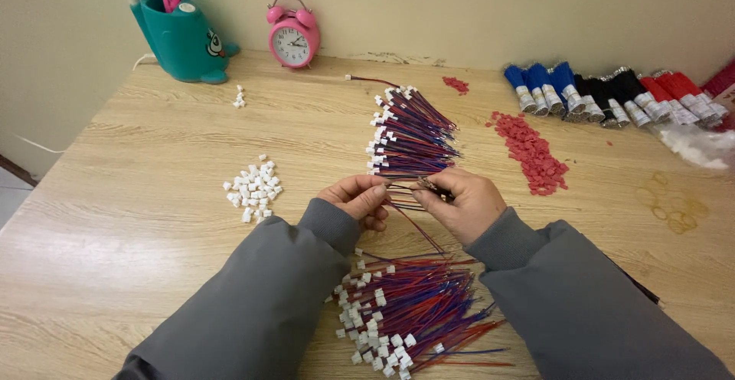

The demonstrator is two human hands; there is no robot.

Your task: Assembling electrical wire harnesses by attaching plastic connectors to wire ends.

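Left hand [358, 198]: fingertips pinched on the near end of a thin red-and-blue wire lead [409, 215]. Right hand [462, 202]: pinched on the same lead, knuckles nearly touching the left.

Beyond the hands: fanned bundle of red-and-blue leads with white plastic end connectors [409, 136].

Nearer than the hands, between the sleeves: loose heap of similar leads [409, 311].

Left of the left hand: small pile of white plastic connector housings [253, 188].

Right of the right hand: scatter of red plastic housings [531, 152].

Risk, judged: lead could slip from the pinch into the near heap; a sleeve could drag that heap.
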